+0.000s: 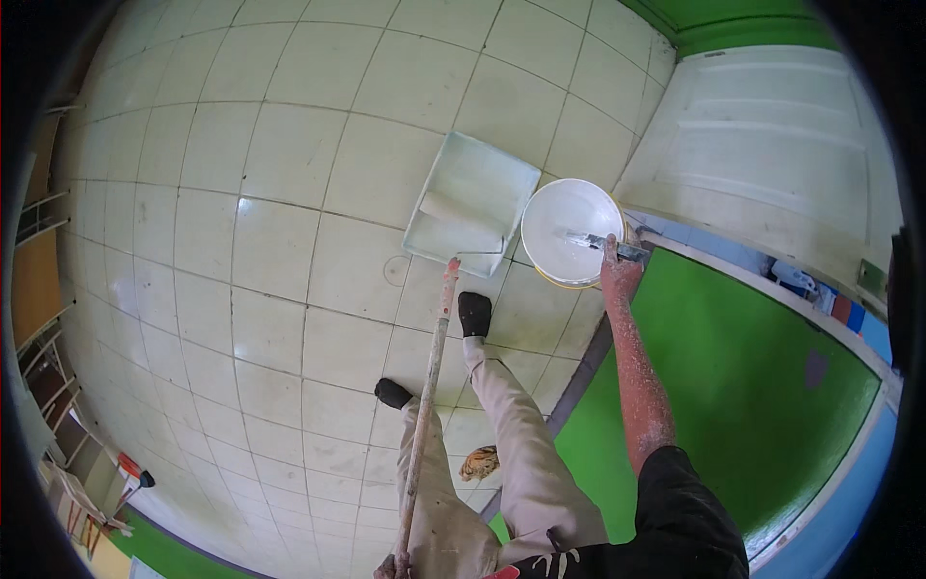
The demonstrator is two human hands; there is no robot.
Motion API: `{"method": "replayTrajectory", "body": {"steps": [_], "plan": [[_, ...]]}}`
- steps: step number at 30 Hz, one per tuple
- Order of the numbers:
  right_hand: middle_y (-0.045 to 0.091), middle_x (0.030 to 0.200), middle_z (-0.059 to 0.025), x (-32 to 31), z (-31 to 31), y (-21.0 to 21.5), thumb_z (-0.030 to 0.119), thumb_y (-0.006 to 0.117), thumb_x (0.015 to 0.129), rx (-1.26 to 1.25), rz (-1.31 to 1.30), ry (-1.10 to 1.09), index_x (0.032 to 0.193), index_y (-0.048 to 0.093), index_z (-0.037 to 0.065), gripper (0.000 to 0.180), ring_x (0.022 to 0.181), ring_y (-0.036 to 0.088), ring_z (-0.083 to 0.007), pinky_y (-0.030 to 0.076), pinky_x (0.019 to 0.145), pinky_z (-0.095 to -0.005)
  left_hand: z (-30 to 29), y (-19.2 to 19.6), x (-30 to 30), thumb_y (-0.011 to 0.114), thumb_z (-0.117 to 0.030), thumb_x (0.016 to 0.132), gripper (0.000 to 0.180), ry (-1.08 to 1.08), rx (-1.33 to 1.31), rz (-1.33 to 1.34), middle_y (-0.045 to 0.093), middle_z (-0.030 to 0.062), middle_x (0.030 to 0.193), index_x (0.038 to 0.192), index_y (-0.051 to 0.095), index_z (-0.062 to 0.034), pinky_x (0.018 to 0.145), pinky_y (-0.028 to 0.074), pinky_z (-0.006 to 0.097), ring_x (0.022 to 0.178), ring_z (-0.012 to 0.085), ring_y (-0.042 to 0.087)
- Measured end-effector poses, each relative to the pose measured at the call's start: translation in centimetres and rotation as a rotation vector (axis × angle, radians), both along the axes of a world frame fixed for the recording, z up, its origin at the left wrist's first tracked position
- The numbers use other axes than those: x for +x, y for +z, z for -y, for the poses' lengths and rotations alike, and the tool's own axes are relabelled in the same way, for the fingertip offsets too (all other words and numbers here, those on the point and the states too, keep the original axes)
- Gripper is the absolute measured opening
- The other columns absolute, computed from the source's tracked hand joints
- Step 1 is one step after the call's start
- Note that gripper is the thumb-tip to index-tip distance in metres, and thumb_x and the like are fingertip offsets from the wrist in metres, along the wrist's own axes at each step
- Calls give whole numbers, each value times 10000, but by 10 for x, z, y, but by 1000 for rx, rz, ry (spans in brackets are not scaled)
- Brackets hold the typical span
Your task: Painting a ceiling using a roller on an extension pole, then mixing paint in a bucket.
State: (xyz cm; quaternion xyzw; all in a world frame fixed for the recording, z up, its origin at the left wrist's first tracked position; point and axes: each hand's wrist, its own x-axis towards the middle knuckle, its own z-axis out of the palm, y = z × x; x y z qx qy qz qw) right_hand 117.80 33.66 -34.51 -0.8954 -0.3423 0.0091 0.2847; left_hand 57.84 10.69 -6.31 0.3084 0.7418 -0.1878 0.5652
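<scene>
My left hand (394,567), at the lower edge, is closed round the long pole (424,425) of a paint roller. The roller's pale sleeve (461,221) lies in a white paint tray (439,166) on the floor. Right of the tray stands a round white bucket (547,214) with a yellowish outer rim and white paint inside. My right hand (617,268), spattered with white, is closed on a flat, paint-smeared tool (590,240) at the bucket's right rim. One end of this tool reaches over the paint; its exact kind is unclear.
Pale floor tiles (270,261) spread left and ahead. A green surface (714,376) and a white panelled door (772,145) lie to the right. My shoes (474,314) are just below the tray. A crumpled brown cloth-like thing (479,463) lies beside my leg. Chairs (58,376) line the far left.
</scene>
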Motion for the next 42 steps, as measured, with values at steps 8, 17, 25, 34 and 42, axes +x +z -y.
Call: {"method": "replayTrajectory", "body": {"steps": [8, 17, 25, 34, 42], "plan": [[681, 980, -174, -15, -32, -17, 170, 652, 884, 90, -109, 69, 1119, 613, -11, 300, 906, 642, -305, 487, 817, -389, 25, -9, -34, 559, -308, 947, 272, -236, 52, 42, 564, 86, 626, 878, 598, -48, 466, 433, 363, 554, 169, 552], [667, 926, -93, -46, 16, -11, 71, 653, 857, 255, -431, -395, 1035, 623, -46, 215, 796, 602, -185, 492, 771, -341, 18, -116, -55, 430, -409, 986, 415, -478, 6, -109, 565, 253, 688, 859, 522, -25, 539, 437, 545, 652, 460, 581], [643, 1030, -111, -100, 59, -17, 63, 646, 862, 352, -524, -612, 1076, 589, -45, 246, 914, 593, -188, 466, 839, -327, 35, -277, -88, 539, -638, 850, 728, -579, -221, -17, 618, 283, 1012, 1100, 512, 45, 793, 489, 537, 983, 462, 592], [610, 1040, -157, -148, 107, -24, 164, 642, 907, 196, -284, -197, 1152, 535, -65, 352, 923, 588, -230, 482, 810, -364, 72, -453, -138, 672, -537, 799, 655, -571, 1, -19, 624, 288, 986, 1095, 495, 20, 787, 493, 540, 954, 478, 592], [598, 1088, -140, -189, 130, -12, 106, 610, 907, 204, -456, -96, 1201, 513, -54, 348, 939, 584, -201, 480, 836, -330, 69, -543, -126, 596, -516, 855, 648, -503, -157, 99, 573, 281, 1149, 1137, 504, 60, 890, 460, 537, 1072, 463, 547]]}}
